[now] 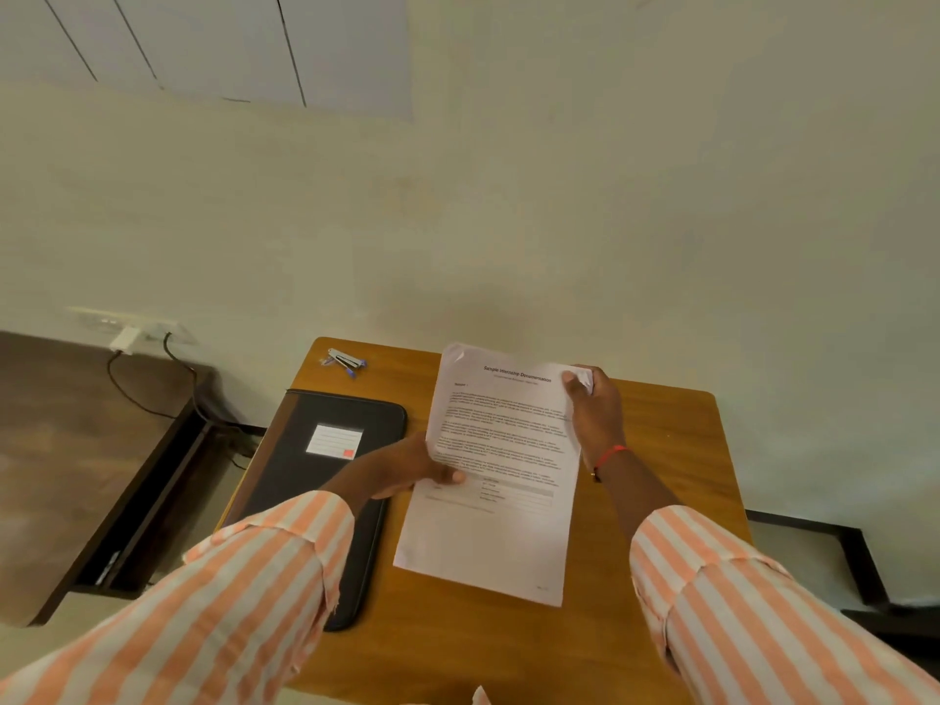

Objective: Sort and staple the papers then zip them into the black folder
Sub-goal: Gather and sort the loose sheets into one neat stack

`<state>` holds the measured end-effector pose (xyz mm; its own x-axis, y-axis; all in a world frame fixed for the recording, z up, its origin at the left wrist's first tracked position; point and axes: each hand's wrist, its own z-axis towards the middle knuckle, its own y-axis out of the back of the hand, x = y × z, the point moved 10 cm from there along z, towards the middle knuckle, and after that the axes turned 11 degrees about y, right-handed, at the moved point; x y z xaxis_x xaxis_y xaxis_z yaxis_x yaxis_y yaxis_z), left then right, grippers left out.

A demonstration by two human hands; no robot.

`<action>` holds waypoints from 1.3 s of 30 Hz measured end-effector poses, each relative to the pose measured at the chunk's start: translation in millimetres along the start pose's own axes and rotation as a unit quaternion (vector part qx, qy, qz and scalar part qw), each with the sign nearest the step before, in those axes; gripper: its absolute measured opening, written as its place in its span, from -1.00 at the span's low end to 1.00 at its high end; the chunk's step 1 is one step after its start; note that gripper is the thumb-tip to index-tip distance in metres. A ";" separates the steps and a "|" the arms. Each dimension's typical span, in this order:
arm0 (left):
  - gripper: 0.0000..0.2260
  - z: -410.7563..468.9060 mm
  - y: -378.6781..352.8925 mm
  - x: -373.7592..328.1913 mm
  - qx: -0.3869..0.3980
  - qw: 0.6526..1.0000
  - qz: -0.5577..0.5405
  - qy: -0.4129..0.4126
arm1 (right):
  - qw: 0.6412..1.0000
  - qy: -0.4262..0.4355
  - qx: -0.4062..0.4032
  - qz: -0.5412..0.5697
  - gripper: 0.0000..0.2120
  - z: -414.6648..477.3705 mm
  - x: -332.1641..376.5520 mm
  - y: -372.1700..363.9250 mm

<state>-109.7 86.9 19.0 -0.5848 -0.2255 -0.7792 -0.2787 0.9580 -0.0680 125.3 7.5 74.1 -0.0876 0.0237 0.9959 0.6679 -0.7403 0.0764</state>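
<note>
A sheaf of printed white papers (496, 480) is held over the middle of a small wooden table (661, 450). My left hand (407, 468) grips the papers' left edge, thumb on top. My right hand (592, 414) pinches their top right corner, which is curled up. The black zip folder (325, 460) lies shut on the table's left side, with a white label on its cover; my left forearm crosses over its lower part. A small stapler (346, 361) rests near the table's far left corner, apart from both hands.
The table stands against a pale wall. To the left sits a low dark wooden bench (76, 450), with a wall socket (132, 334) and a black cable above it. A dark skirting runs along the floor at the right.
</note>
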 end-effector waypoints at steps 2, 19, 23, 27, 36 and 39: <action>-0.49 -0.9 0.7 0.4 -0.002 1.000 -0.001 -0.003 | 0.999 -0.015 -0.022 0.031 -0.85 0.6 -3.8 4.3; -0.58 -12.0 41.7 -65.3 -0.188 0.975 -0.070 -0.100 | 0.994 -0.047 -0.093 0.041 -0.81 -3.0 -6.6 15.2; -0.65 -18.3 56.8 -96.5 -0.264 0.946 -0.101 -0.157 | 0.995 -0.035 -0.078 0.041 -0.82 -2.4 3.2 6.3; -0.62 -21.0 73.3 -100.3 -0.354 0.913 -0.088 -0.182 | 0.996 -0.015 -0.052 0.069 -0.83 -7.5 14.7 -3.6; -0.79 -40.0 56.8 -95.1 -0.472 0.845 -0.063 -0.244 | 0.993 0.106 -0.047 0.025 -0.82 -23.4 46.7 -12.5; -0.81 -39.6 47.2 -84.6 -0.461 0.847 -0.084 -0.252 | 0.990 0.126 -0.057 0.009 -0.82 -34.0 49.4 -15.6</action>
<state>-103.6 144.3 106.4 -0.1425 -0.0180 -0.9896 -0.9377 0.3225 0.1291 85.5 -2.6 120.5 -0.2678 -0.1487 0.9519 0.5843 -0.8106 0.0378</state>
